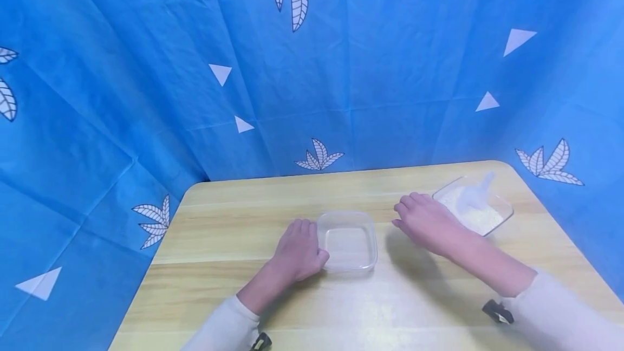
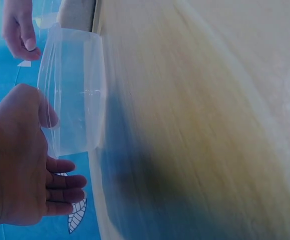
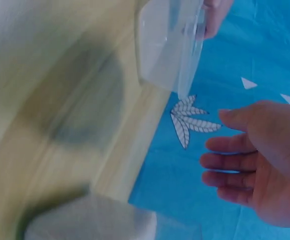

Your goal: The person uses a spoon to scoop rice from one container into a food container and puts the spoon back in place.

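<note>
A clear, square plastic container (image 1: pixel 348 242) sits on the table with nothing visible in it. My left hand (image 1: pixel 298 251) is at its left side, the thumb overlapping the near left corner. In the left wrist view, the fingers (image 2: pixel 65 195) extend loosely past the container (image 2: pixel 77 92); whether they touch it is hard to tell. To the right, my right hand (image 1: pixel 429 223) hovers above the table with fingers relaxed, holding nothing. Just beyond it lies a clear tray (image 1: pixel 507 213) of white grains, with a translucent scoop (image 1: pixel 475 195) resting in them.
The light wooden table (image 1: pixel 224 221) has rounded far corners. Behind it and on both sides hangs a blue cloth (image 1: pixel 390 69) with white leaf and triangle prints. In the right wrist view, the tray of grains (image 3: pixel 100 220) shows at the bottom edge.
</note>
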A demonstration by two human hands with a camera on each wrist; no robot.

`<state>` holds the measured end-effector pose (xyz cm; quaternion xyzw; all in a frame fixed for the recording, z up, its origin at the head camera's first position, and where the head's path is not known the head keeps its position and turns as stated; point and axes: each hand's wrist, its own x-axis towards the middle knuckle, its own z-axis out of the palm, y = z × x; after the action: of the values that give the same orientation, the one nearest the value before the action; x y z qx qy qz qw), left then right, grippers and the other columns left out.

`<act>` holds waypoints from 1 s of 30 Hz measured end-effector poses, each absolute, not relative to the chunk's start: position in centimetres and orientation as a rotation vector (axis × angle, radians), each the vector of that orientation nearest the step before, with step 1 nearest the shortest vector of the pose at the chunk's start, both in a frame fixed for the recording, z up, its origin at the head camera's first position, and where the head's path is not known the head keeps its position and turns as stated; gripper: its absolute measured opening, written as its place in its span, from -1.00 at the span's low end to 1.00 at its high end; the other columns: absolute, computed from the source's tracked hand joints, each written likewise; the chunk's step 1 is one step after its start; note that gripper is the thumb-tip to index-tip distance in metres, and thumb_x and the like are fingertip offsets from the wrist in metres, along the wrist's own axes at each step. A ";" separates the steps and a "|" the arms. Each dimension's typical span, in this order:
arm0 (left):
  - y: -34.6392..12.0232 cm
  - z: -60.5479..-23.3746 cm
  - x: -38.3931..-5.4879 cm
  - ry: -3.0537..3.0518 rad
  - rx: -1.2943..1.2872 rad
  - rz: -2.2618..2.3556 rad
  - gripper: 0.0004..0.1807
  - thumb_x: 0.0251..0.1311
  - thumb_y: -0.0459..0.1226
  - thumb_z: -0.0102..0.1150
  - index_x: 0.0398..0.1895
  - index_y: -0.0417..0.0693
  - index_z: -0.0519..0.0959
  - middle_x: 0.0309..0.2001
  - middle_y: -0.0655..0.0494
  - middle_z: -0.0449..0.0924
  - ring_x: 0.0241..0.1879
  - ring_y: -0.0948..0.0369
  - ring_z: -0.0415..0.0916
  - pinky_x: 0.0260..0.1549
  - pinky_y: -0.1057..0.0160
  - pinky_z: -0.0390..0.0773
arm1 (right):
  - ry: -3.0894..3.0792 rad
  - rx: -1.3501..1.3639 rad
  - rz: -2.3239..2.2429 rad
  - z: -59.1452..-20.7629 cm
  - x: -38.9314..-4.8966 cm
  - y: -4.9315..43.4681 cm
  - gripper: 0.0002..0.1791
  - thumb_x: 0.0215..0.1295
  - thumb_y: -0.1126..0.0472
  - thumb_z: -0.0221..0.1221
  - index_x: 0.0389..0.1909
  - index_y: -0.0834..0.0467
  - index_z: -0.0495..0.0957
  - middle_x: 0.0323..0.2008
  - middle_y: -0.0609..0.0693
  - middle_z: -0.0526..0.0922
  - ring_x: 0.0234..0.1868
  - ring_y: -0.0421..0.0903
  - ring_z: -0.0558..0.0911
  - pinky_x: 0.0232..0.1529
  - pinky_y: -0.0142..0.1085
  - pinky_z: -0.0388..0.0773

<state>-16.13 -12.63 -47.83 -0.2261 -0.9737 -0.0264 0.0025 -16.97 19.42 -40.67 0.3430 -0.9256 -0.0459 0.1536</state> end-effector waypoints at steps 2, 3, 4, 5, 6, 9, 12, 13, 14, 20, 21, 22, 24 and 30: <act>-12.6 -47.9 -16.1 -3.060 -0.713 -0.080 -0.48 0.16 0.00 -0.07 -0.05 -0.28 0.45 -0.16 -0.05 0.44 -0.15 0.07 0.29 0.11 0.07 0.43 | -2.612 1.007 -0.121 -40.4 -17.0 20.0 -0.75 0.32 0.12 0.35 -0.19 0.25 0.69 -0.28 0.09 0.70 -0.21 0.04 0.64 -0.06 -0.10 0.65; -12.6 -47.9 -16.0 -3.063 -0.715 -0.075 -0.48 0.16 0.00 -0.07 -0.06 -0.28 0.45 -0.16 -0.05 0.44 -0.15 0.07 0.29 0.10 0.08 0.42 | -2.605 1.013 -0.113 -40.2 -17.1 20.3 -0.76 0.32 0.13 0.35 -0.17 0.24 0.69 -0.27 0.08 0.71 -0.19 0.03 0.65 -0.03 -0.10 0.66; -12.6 -47.9 -16.0 -3.063 -0.716 -0.072 -0.48 0.16 0.00 -0.08 -0.06 -0.28 0.45 -0.16 -0.05 0.44 -0.15 0.07 0.29 0.10 0.08 0.43 | -2.601 1.021 -0.104 -40.1 -17.1 20.7 -0.77 0.31 0.15 0.35 -0.15 0.23 0.70 -0.25 0.08 0.71 -0.18 0.03 0.65 -0.01 -0.09 0.66; -12.6 -47.9 -16.0 -3.063 -0.719 -0.063 -0.48 0.17 0.00 -0.08 -0.06 -0.28 0.45 -0.16 -0.05 0.44 -0.15 0.07 0.30 0.10 0.08 0.43 | -2.604 1.024 -0.095 -39.9 -17.1 21.0 -0.78 0.30 0.18 0.36 -0.13 0.22 0.70 -0.22 0.07 0.71 -0.15 0.03 0.65 0.02 -0.08 0.65; -12.6 -47.8 -16.0 -3.064 -0.723 -0.054 -0.48 0.18 0.00 -0.08 -0.06 -0.28 0.45 -0.16 -0.05 0.44 -0.15 0.07 0.30 0.09 0.08 0.43 | -2.611 1.028 -0.095 -39.7 -17.1 21.4 -0.78 0.29 0.20 0.36 -0.11 0.22 0.69 -0.19 0.07 0.72 -0.12 0.03 0.65 0.06 -0.06 0.65; -12.5 -47.7 -16.1 -3.069 -0.720 -0.044 -0.47 0.19 0.01 -0.09 -0.05 -0.29 0.45 -0.15 -0.06 0.45 -0.14 0.07 0.31 0.10 0.08 0.44 | -2.623 1.040 -0.113 -39.2 -17.2 22.4 -0.73 0.22 0.34 0.37 -0.04 0.23 0.67 -0.12 0.10 0.71 -0.04 0.06 0.65 0.11 -0.03 0.63; -12.4 -47.5 -16.1 -3.082 -0.707 -0.040 -0.47 0.20 0.01 -0.09 -0.04 -0.29 0.45 -0.14 -0.07 0.46 -0.14 0.06 0.32 0.11 0.08 0.43 | -2.577 1.067 -0.150 -38.9 -17.5 23.4 -0.63 0.10 0.48 0.39 -0.03 0.28 0.66 -0.12 0.15 0.71 -0.04 0.10 0.66 0.10 -0.01 0.64; -12.4 -47.4 -16.2 -3.086 -0.703 -0.040 -0.46 0.20 0.01 -0.09 -0.03 -0.29 0.45 -0.14 -0.07 0.45 -0.13 0.07 0.31 0.11 0.08 0.43 | -2.549 1.077 -0.167 -38.9 -17.6 23.7 -0.60 0.03 0.51 0.40 -0.04 0.30 0.66 -0.13 0.16 0.71 -0.05 0.11 0.66 0.08 -0.02 0.65; -12.4 -47.4 -16.2 -3.092 -0.701 -0.045 -0.47 0.19 0.01 -0.09 -0.04 -0.29 0.45 -0.14 -0.06 0.45 -0.14 0.07 0.31 0.11 0.08 0.43 | -2.517 1.086 -0.181 -38.9 -17.7 24.1 -0.58 -0.02 0.53 0.42 -0.06 0.31 0.66 -0.15 0.17 0.70 -0.08 0.11 0.66 0.04 -0.03 0.66; -12.4 -47.5 -16.2 -3.101 -0.702 -0.058 -0.49 0.17 0.00 -0.09 -0.06 -0.28 0.44 -0.17 -0.05 0.43 -0.15 0.07 0.29 0.08 0.09 0.42 | -2.363 1.136 -0.233 -39.6 -18.1 26.3 -0.51 -0.25 0.61 0.43 -0.16 0.34 0.63 -0.23 0.19 0.65 -0.18 0.13 0.61 -0.10 -0.07 0.67; -12.4 -47.5 -16.2 -3.097 -0.703 -0.054 -0.49 0.18 0.00 -0.08 -0.07 -0.28 0.45 -0.17 -0.05 0.43 -0.16 0.07 0.29 0.07 0.10 0.42 | -2.350 1.141 -0.247 -39.7 -18.1 26.7 -0.49 -0.28 0.61 0.43 -0.16 0.34 0.63 -0.23 0.20 0.65 -0.17 0.13 0.60 -0.10 -0.06 0.66; -12.4 -47.5 -16.2 -3.094 -0.705 -0.053 -0.50 0.18 -0.01 -0.08 -0.07 -0.28 0.45 -0.18 -0.05 0.43 -0.16 0.07 0.29 0.07 0.10 0.42 | -2.337 1.146 -0.254 -39.7 -18.1 27.1 -0.46 -0.32 0.60 0.44 -0.16 0.34 0.63 -0.23 0.20 0.65 -0.17 0.14 0.60 -0.09 -0.04 0.66; -12.4 -47.5 -16.2 -3.090 -0.705 -0.046 -0.50 0.17 -0.01 -0.08 -0.08 -0.27 0.45 -0.19 -0.04 0.43 -0.17 0.08 0.29 0.07 0.11 0.42 | -2.316 1.159 -0.271 -39.9 -18.1 28.0 -0.42 -0.39 0.60 0.44 -0.15 0.35 0.62 -0.22 0.21 0.65 -0.15 0.17 0.60 -0.05 -0.01 0.64; -12.3 -47.5 -16.2 -3.085 -0.702 -0.021 -0.51 0.18 -0.01 -0.06 -0.10 -0.27 0.45 -0.21 -0.03 0.42 -0.18 0.08 0.29 0.05 0.11 0.42 | -2.259 1.165 -0.288 -39.6 -17.9 30.5 -0.51 -0.22 0.63 0.27 -0.12 0.39 0.62 -0.16 0.28 0.65 -0.09 0.25 0.60 0.02 0.09 0.60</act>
<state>-16.22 -12.30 -47.53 -0.2218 -0.9750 -0.0068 -0.0112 -17.90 30.50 -39.64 0.4363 -0.8457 -0.1078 0.2876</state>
